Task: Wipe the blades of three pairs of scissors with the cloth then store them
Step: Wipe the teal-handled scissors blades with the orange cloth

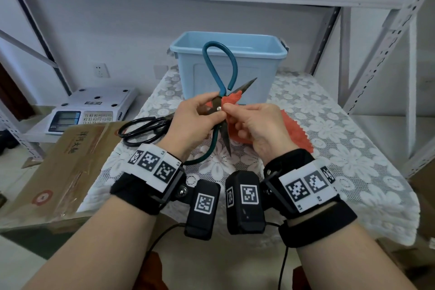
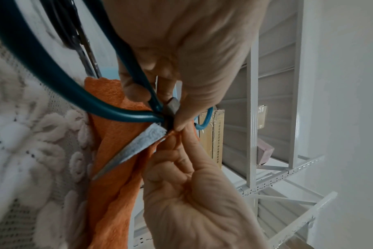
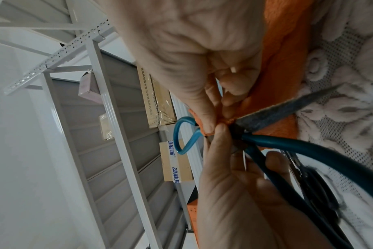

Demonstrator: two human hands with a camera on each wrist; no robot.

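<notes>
Teal-handled scissors (image 1: 220,92), head view: held spread above the tabletop (image 1: 353,129) centre, exposing both blades. Left hand (image 1: 191,122) pinches the pivot for steadiness; blue storage bin (image 1: 259,63) waits at the far edge.

Left wrist view: orange cloth (image 2: 115,151) backs the lower blade.

Right wrist view: right hand (image 3: 194,67) pinches cloth at the pivot.

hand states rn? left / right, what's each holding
Left hand: closed, gripping the teal-handled scissors near the pivot, blades spread open.
Right hand: closed, pinching the orange cloth against a blade by the pivot.
</notes>
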